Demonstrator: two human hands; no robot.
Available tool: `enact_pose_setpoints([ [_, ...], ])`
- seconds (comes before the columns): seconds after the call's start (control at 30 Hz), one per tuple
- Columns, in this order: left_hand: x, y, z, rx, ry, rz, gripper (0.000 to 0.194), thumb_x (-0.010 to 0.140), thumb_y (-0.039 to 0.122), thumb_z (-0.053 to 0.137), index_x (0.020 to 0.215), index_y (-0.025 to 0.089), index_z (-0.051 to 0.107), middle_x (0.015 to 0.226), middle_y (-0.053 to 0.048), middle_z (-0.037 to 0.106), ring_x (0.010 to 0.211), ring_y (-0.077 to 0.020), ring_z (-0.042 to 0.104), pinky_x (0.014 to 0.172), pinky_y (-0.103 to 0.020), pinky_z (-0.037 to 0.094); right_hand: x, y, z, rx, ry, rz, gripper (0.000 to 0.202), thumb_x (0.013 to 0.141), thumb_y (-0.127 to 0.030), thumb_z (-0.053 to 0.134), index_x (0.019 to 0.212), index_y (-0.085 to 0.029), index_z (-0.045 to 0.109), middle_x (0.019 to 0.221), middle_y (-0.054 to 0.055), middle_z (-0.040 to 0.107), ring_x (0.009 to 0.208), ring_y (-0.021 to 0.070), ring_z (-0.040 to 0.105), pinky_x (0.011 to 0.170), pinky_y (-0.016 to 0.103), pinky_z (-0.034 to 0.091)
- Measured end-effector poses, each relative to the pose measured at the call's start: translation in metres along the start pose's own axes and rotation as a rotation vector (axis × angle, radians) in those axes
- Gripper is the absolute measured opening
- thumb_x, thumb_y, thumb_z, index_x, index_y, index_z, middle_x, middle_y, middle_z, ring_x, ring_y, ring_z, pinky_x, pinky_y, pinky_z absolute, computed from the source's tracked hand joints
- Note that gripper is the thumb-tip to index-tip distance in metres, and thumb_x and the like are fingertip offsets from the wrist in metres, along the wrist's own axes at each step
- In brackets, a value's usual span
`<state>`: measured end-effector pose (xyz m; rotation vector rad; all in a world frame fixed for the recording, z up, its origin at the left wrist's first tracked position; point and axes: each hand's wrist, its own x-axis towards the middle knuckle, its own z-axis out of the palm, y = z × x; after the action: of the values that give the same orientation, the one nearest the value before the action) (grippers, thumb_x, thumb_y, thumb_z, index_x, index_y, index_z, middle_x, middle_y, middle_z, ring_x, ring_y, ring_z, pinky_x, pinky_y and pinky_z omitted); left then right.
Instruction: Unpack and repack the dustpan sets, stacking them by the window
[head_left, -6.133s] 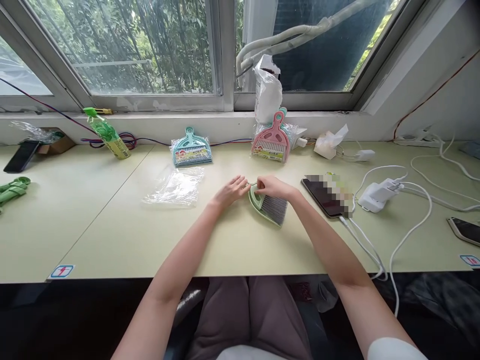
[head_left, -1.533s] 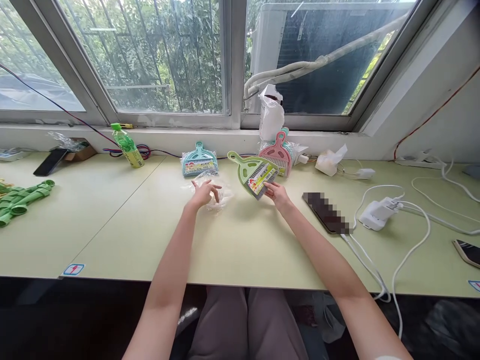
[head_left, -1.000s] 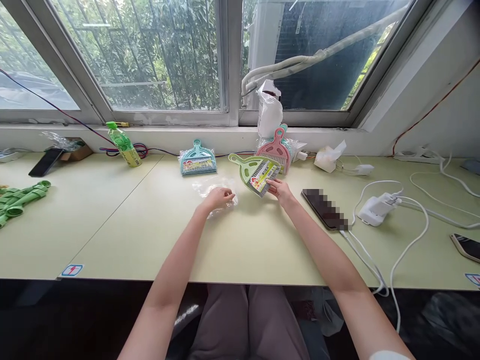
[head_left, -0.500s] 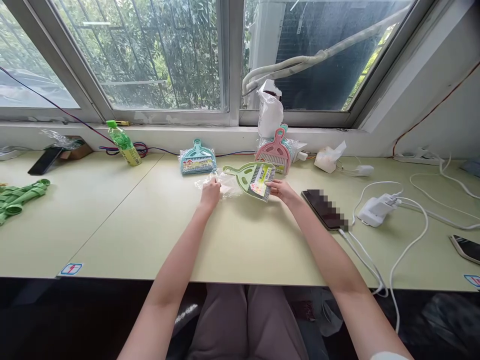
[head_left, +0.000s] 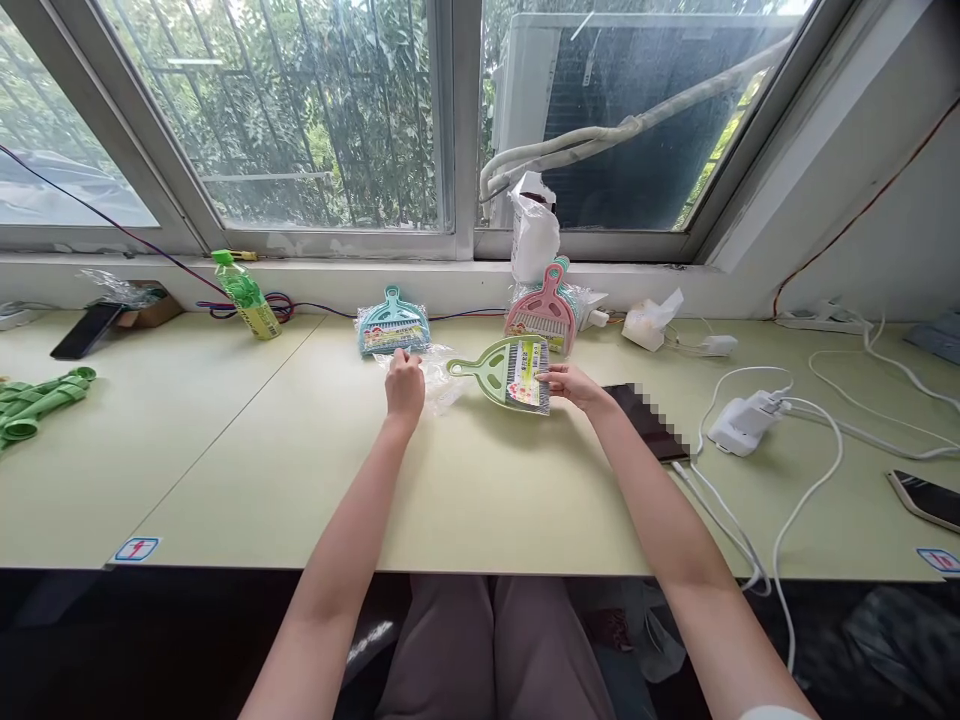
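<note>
A green dustpan [head_left: 491, 370] with a labelled brush [head_left: 528, 374] lies across the middle, its handle pointing left. My right hand [head_left: 570, 383] grips the brush end of this set between thumb and fingers. Clear plastic wrap [head_left: 439, 376] stretches beside the handle, and my left hand [head_left: 406, 388] is closed on it. Behind my left hand sits a wrapped blue dustpan set [head_left: 392, 325]. Several pink and teal dustpan sets [head_left: 546, 308] lean together behind the green one.
On the pale table [head_left: 300, 500], a dark phone [head_left: 649, 420] and white charger [head_left: 746, 422] lie right. A green bottle [head_left: 246, 296] leans at the back left; green rolled items [head_left: 45, 405] lie far left. A white bag [head_left: 534, 230] stands behind the pink sets.
My left hand has moved left with the plastic wrap, away from the green dustpan. The dustpan has turned a little, so its handle lies more level. The camera view has shifted slightly.
</note>
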<state>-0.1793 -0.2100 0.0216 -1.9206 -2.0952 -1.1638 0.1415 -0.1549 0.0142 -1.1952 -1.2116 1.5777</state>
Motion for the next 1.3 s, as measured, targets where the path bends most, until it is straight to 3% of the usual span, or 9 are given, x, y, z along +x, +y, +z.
enact_pose_setpoints([
  [0.1,-0.003,0.004,0.001,-0.01,0.072,0.039,0.033,0.092,0.014,0.037,0.112,0.017,0.063,0.113,-0.016,0.054,0.1,-0.0294,0.059,0.078,-0.035,0.045,-0.002,-0.004,0.008,0.012,-0.001,-0.047,0.026,0.065,-0.016,0.078,0.09,-0.014,0.074,0.084,0.008,0.077,0.065,0.015,0.071,0.062,0.024,0.059],
  [0.33,-0.006,0.009,0.004,0.056,0.247,0.179,0.034,0.096,0.017,0.033,0.117,0.016,0.06,0.108,-0.016,0.058,0.091,-0.0254,0.061,0.071,-0.033,0.045,-0.015,-0.015,0.041,-0.032,-0.132,-0.143,0.035,0.057,-0.024,0.085,0.089,-0.015,0.074,0.084,0.007,0.077,0.066,0.0158,0.071,0.061,0.025,0.058],
  [0.63,-0.008,0.012,0.006,-0.032,0.246,0.314,0.033,0.095,0.016,0.039,0.117,0.02,0.064,0.108,-0.015,0.062,0.104,-0.0263,0.059,0.092,-0.04,0.038,-0.014,0.001,0.073,0.144,0.031,-0.258,0.038,0.057,-0.032,0.084,0.09,-0.017,0.072,0.092,0.006,0.076,0.072,0.0166,0.071,0.07,0.03,0.057],
  [0.87,-0.006,0.018,0.009,-0.204,0.338,0.422,0.032,0.097,0.017,0.036,0.113,0.023,0.063,0.105,-0.009,0.064,0.106,-0.0211,0.058,0.112,-0.045,0.026,-0.012,0.005,0.078,0.173,0.003,-0.29,0.042,0.055,-0.036,0.085,0.09,-0.017,0.072,0.089,0.006,0.076,0.072,0.0182,0.071,0.071,0.032,0.056],
  [1.1,0.0,0.002,0.015,-0.294,0.231,0.604,0.042,0.096,0.012,0.034,0.133,0.022,0.051,0.121,-0.013,0.059,0.119,-0.0221,0.054,0.101,-0.041,0.044,-0.004,0.007,0.067,0.27,0.064,-0.361,0.039,0.058,-0.037,0.084,0.09,-0.018,0.07,0.098,0.006,0.076,0.08,0.0192,0.071,0.078,0.034,0.058],
  [1.3,-0.003,0.012,0.011,-0.344,0.227,0.679,0.044,0.097,0.012,0.036,0.139,0.022,0.043,0.139,-0.015,0.05,0.135,-0.0223,0.045,0.107,-0.043,0.043,-0.002,0.008,0.063,0.257,0.024,-0.375,0.037,0.061,-0.036,0.083,0.091,-0.019,0.07,0.096,0.006,0.075,0.081,0.0201,0.071,0.08,0.038,0.058],
])
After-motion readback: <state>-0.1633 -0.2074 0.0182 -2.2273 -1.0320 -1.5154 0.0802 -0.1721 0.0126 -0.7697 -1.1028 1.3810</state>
